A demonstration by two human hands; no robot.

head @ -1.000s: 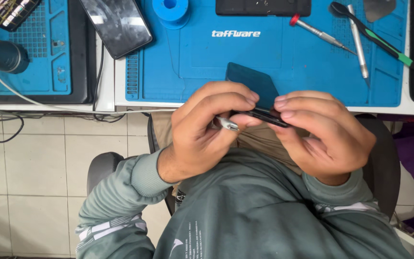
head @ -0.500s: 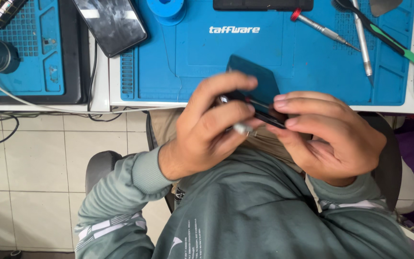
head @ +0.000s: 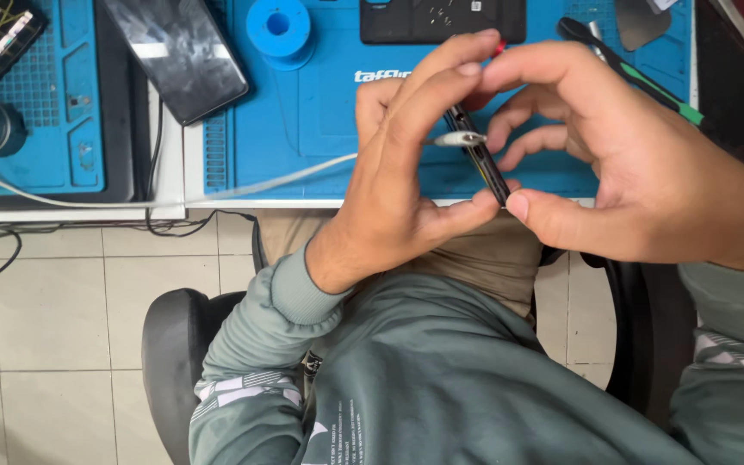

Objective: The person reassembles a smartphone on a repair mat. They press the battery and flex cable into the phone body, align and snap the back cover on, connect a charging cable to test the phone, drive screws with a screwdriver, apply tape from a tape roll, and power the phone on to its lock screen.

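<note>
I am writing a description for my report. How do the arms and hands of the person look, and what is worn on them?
Both hands, left hand and right hand, are bare: no gloves, rings or watch visible. Both arms wear grey-green sweatshirt sleeves with ribbed cuffs; the left sleeve shows pale stripes near the elbow.

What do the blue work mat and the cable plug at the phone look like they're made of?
The blue mat looks like matte silicone or rubber, with moulded grid cells. The plug tip looks like shiny bare metal on a white plastic-sheathed cable. The phone shows only its dark edge.
</note>
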